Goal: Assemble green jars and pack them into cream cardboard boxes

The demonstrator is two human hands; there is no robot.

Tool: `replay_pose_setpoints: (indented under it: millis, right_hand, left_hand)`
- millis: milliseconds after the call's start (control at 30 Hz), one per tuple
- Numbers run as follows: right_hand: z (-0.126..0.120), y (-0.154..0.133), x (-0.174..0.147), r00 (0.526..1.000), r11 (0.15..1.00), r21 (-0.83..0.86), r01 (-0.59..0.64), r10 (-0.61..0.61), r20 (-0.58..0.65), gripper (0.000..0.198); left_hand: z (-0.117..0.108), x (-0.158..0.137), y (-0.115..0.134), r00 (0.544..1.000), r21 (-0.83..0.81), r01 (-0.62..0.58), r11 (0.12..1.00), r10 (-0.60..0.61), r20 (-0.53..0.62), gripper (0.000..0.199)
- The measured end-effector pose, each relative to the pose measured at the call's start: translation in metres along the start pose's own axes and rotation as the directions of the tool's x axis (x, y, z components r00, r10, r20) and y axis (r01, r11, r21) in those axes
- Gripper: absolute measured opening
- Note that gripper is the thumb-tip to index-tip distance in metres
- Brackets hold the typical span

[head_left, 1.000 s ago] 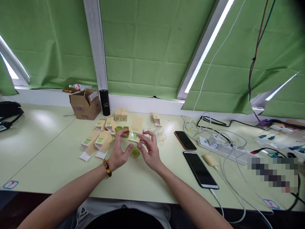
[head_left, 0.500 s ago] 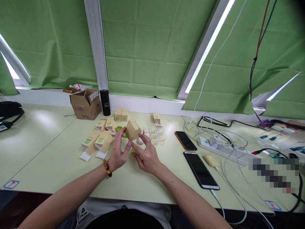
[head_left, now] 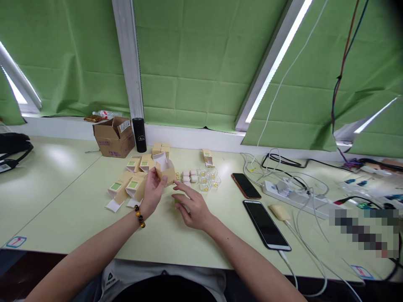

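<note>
My left hand [head_left: 154, 184] grips a small tan cardboard box [head_left: 166, 173], tilted, with its top open and the white inside of a flap showing. Close by on the right, my right hand [head_left: 193, 207] has its fingers curled around a small green piece [head_left: 177, 200], mostly hidden by the fingers. Its index fingertip is at the box's lower right corner; I cannot tell whether it touches. Several like boxes [head_left: 136, 184] with white flaps out lie left of my left hand. Beyond my right hand are several pale pink-white blocks [head_left: 189, 176] and clear hexagonal containers [head_left: 208, 179] with yellow centres.
At the back stand a brown carton [head_left: 113, 140], a black cylinder [head_left: 139, 135] and closed small boxes [head_left: 161, 147]. A single open box [head_left: 207, 157] lies farther right. Two phones [head_left: 266, 224], a white power strip [head_left: 292, 197] and tangled cables cover the right side.
The small box has turned in my left hand, so its open end now faces up. My right hand has let go of the box and still has the green piece.
</note>
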State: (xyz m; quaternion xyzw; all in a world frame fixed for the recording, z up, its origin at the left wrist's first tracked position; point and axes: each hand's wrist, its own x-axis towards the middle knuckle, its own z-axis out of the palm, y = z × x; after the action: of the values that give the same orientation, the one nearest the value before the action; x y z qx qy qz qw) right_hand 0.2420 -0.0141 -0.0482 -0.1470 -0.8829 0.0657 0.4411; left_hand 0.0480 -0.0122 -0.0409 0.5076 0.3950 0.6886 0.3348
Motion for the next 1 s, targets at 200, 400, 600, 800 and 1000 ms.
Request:
replay_pose_setpoints:
  millis: [200,400,600,800,1000]
  right_hand:
    - [-0.011,0.01,0.003,0.966,0.969,-0.055,-0.242,0.235,-0.107,0.04]
    - [-0.018,0.007,0.006,0.919,0.925,-0.179,-0.336,0.363,0.152,0.049]
    - [-0.011,0.003,0.006,0.86,0.907,-0.247,-0.341,0.407,0.308,0.05]
    - [-0.012,0.006,0.005,0.858,0.86,0.07,-0.506,0.493,0.148,0.038]
    - [-0.017,0.008,0.009,0.783,0.556,0.729,-0.398,0.621,-0.046,0.041]
  left_hand:
    - [-0.009,0.009,-0.015,0.998,0.017,0.031,0.999,-0.03,-0.061,0.048]
    - [-0.012,0.011,-0.024,0.994,0.049,0.031,0.998,-0.026,-0.105,0.056]
    - [-0.013,0.011,-0.028,0.995,0.08,0.023,0.996,-0.015,-0.098,0.058]
    - [-0.011,0.007,-0.022,0.998,0.16,-0.003,0.987,0.012,-0.056,0.055]
    - [-0.008,0.001,-0.007,0.996,0.32,-0.067,0.945,0.043,0.081,0.052]
